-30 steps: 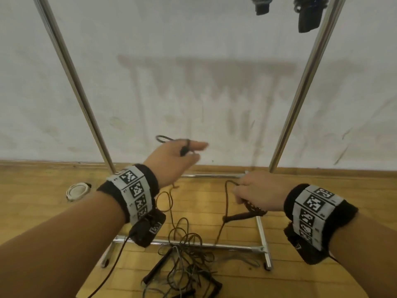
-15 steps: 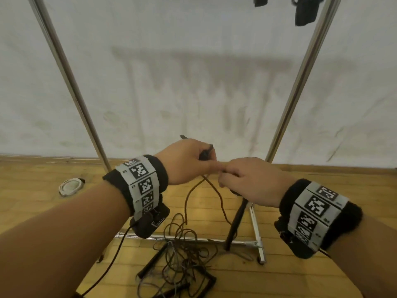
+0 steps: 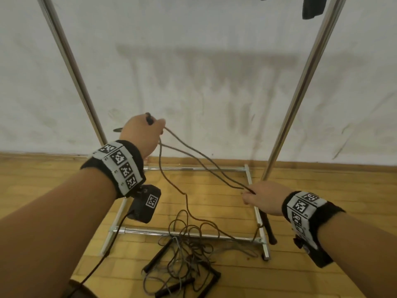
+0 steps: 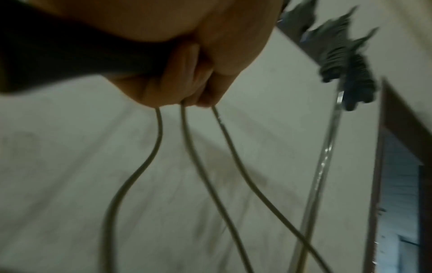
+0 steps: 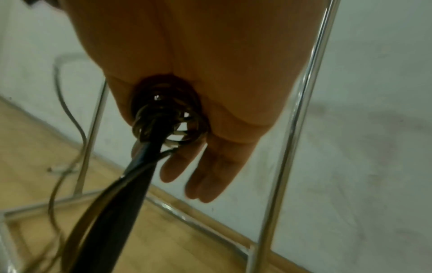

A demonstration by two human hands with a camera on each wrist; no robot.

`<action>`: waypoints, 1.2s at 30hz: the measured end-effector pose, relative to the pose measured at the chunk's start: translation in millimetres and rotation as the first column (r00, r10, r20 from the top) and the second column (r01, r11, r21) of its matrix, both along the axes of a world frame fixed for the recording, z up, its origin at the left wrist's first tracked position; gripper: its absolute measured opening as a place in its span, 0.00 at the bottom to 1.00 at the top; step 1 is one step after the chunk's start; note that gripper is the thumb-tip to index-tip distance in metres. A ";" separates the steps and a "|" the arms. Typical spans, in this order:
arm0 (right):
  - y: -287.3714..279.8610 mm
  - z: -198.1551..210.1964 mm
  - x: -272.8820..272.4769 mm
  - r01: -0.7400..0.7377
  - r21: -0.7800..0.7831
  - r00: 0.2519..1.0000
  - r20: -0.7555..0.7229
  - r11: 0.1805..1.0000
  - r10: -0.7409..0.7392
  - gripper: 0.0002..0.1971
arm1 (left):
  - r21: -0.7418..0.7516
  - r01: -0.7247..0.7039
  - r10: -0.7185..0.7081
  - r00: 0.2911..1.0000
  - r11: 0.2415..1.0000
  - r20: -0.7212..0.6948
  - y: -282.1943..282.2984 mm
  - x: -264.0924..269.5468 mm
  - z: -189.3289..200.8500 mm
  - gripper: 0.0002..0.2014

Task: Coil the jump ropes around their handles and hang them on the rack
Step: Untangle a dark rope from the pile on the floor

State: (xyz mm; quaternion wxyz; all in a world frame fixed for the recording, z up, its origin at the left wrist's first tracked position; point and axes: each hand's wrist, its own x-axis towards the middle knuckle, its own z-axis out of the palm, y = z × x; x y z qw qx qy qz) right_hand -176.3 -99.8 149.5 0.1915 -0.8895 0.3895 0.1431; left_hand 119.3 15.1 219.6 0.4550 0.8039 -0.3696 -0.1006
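My left hand [image 3: 142, 134] is raised between the rack [image 3: 300, 87] uprights, fingers curled round the rope [image 3: 193, 160]. Two strands slant down-right to my right hand [image 3: 263, 197], which grips the handle [image 3: 268, 229] beside the right upright, pointing down at the floor [image 3: 322, 211]. More ropes [image 3: 182, 263] lie tangled across the rack's front base bar.
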 end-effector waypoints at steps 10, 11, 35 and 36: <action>3.1 50.3 0.4 0.115 0.323 0.909 0.346 0.939 -0.230 0.04 | 0.327 0.414 -0.453 0.890 0.850 0.052 -0.4 -33.1 -24.6 0.17; 4.0 51.6 2.7 0.117 0.351 0.893 0.373 0.929 -0.253 0.03 | 0.290 0.475 -0.496 0.869 0.831 -0.002 -0.7 -39.3 -23.6 0.18; 5.0 73.7 -11.3 0.083 0.510 0.879 0.367 0.856 -0.303 0.13 | 0.409 0.324 -0.350 0.937 0.853 -0.011 -19.8 -50.5 -24.1 0.08; 4.8 71.7 -11.8 0.083 0.434 0.918 0.318 0.897 -0.239 0.14 | 0.434 0.273 -0.305 0.952 0.858 0.002 -18.4 -44.5 -21.5 0.07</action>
